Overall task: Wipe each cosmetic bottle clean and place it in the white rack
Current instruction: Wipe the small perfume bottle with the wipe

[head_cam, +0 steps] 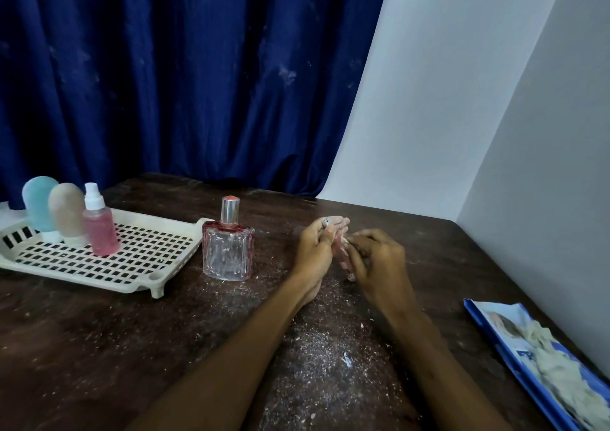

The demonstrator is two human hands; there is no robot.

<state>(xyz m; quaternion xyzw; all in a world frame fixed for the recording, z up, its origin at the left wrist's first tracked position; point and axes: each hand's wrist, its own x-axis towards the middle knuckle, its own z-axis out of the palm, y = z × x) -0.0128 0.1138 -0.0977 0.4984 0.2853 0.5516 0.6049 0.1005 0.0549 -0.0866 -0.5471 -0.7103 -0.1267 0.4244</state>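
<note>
A slim pink cosmetic tube [344, 259] is held between both hands over the middle of the dark table. My left hand [317, 248] grips its upper part. My right hand [376, 262] curls round it from the right and pinches a small white wipe [345, 240] against it. A clear glass perfume bottle [227, 252] with a silver cap stands on the table left of my hands. The white rack [138, 259] lies at the far left. In it stand a blue bottle [39, 204], a beige bottle [67, 212] and a pink spray bottle [99, 226].
The dark wooden table [99, 348] is strewn with white dust and crumbs, thickest below my hands. A blue packet [495, 341] with crumpled used wipes [554, 368] lies at the right edge. A blue curtain hangs behind; a white wall stands on the right.
</note>
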